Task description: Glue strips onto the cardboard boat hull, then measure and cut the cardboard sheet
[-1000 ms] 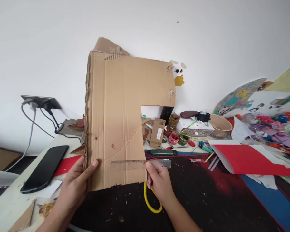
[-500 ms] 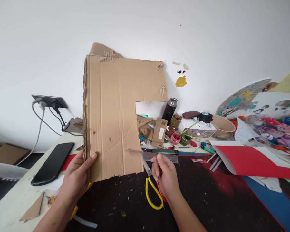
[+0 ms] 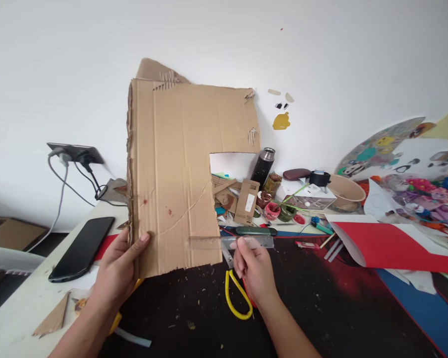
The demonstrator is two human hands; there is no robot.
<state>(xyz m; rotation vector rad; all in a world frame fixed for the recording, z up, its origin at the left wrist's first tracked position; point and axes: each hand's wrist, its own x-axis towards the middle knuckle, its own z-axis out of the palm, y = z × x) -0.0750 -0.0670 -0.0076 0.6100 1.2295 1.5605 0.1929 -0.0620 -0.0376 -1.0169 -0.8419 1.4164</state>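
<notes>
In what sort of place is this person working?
It looks like a craft workspace, perhaps at home. Small jars of what looks like paint, scissors with a yellow handle and the large cardboard sheet in the left hand suggest it.

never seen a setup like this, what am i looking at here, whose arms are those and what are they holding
There's no machine: these are a person's bare hands, seen by a camera worn on the head, looking forward and down. The left hand grips a big piece of cardboard by its lower left edge. The right hand pinches a clear ruler, which overlaps the cardboard's lower right part. Yellow-handled scissors show near the right hand. Around them are a phone on the left, paint jars further back, and red paper on the right.
</notes>
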